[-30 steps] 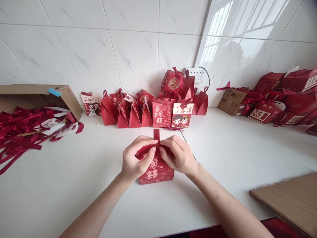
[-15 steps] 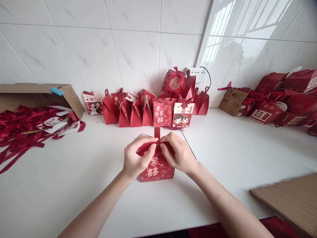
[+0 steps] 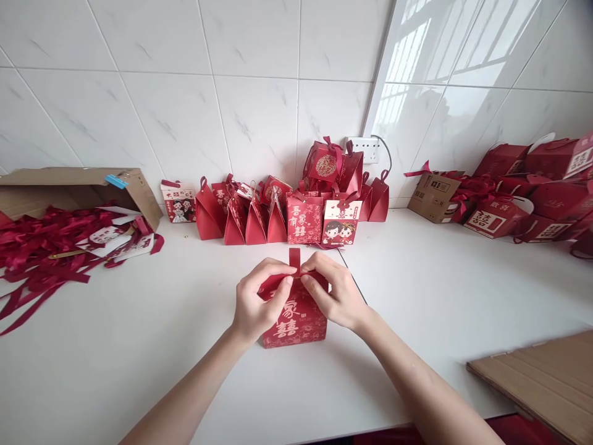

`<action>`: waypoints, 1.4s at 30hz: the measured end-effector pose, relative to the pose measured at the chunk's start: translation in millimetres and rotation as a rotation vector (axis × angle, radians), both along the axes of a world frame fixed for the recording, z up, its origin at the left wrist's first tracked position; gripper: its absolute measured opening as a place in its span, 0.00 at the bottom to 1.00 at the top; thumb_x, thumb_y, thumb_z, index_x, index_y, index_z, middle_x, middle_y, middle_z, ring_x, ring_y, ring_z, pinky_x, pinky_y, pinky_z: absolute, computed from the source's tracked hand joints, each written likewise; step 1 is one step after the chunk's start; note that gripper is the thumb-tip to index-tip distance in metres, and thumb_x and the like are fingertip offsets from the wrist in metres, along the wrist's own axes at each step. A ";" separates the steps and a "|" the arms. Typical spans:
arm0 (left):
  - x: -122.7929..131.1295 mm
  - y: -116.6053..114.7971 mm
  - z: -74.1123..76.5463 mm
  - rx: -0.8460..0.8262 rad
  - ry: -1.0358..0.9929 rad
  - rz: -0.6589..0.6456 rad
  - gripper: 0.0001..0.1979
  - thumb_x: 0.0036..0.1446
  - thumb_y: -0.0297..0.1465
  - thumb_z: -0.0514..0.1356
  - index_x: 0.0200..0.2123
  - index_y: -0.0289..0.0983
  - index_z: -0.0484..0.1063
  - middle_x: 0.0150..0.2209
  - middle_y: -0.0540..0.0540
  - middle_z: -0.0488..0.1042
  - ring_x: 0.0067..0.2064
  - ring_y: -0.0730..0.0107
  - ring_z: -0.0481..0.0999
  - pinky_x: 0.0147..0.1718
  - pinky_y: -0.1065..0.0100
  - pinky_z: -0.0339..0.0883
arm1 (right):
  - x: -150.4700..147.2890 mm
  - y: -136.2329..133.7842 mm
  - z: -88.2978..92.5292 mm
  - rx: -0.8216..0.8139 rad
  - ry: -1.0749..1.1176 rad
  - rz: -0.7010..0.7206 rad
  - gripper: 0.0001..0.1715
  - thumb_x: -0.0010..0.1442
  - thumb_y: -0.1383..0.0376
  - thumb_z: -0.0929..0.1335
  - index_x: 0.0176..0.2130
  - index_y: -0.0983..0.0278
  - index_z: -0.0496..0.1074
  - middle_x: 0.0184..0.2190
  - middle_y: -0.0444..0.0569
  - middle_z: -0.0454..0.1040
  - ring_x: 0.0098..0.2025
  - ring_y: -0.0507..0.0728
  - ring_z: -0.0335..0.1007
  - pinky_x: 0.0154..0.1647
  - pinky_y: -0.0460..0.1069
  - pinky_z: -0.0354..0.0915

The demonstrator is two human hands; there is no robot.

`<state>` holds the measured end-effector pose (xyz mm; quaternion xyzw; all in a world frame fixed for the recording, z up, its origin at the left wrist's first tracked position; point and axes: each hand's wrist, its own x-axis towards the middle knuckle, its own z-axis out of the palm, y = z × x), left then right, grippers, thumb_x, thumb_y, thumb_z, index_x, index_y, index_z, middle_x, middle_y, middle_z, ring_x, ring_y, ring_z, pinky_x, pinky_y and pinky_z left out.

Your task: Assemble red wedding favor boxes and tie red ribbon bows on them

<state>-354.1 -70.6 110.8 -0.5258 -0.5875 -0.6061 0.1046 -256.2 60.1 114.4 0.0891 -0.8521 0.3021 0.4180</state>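
Observation:
A red paper gift box (image 3: pixel 303 315) with pale pink characters and a floral print stands upright on the white table in front of me. A flat red ribbon loop (image 3: pixel 294 259) sticks up from its top. My left hand (image 3: pixel 262 296) pinches the box's top edge between thumb and fingers, just left of the loop's base. On the other side, my right hand (image 3: pixel 334 287) pinches the same edge, its fingertips almost meeting the left ones. A tiny gold-coloured bit shows between the fingertips; its shape is too small to make out.
Several finished-looking red gift boxes (image 3: pixel 277 222) line the tiled wall. At left, an open carton (image 3: pixel 147 191) spills dark red ribbons (image 3: pixel 55 247) and tags. More red boxes (image 3: pixel 498 213) are piled at right, beside a small brown carton (image 3: pixel 433 196). Flat cardboard (image 3: pixel 542 371) lies front right.
The camera view has tilted up slightly, so everything sits a little lower. Both hands keep pinching the top of the box, with only small finger shifts.

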 end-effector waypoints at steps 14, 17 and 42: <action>-24.5 10.7 -35.3 -0.045 -0.116 -0.044 0.41 0.52 0.40 0.62 0.63 0.44 0.43 0.64 0.34 0.52 0.62 0.51 0.59 0.57 0.47 0.58 | -8.9 42.2 -7.1 -0.692 0.202 -0.072 0.11 0.56 0.58 0.68 0.29 0.61 0.65 0.27 0.42 0.65 0.29 0.52 0.62 0.31 0.47 0.60; -24.3 14.8 -38.9 -0.167 -0.195 -0.087 0.44 0.48 0.41 0.65 0.63 0.42 0.44 0.63 0.35 0.55 0.64 0.49 0.57 0.59 0.46 0.55 | -10.4 56.9 -8.7 -0.958 0.312 0.032 0.14 0.55 0.56 0.69 0.29 0.60 0.62 0.27 0.41 0.64 0.27 0.51 0.61 0.28 0.46 0.61; -14.8 12.7 -29.5 0.037 -0.343 -0.061 0.30 0.42 0.39 0.68 0.48 0.38 0.63 0.45 0.42 0.72 0.46 0.59 0.74 0.44 0.62 0.70 | -24.9 26.0 -16.8 -1.482 -0.030 0.330 0.14 0.52 0.56 0.72 0.36 0.62 0.73 0.33 0.46 0.76 0.32 0.52 0.70 0.32 0.46 0.70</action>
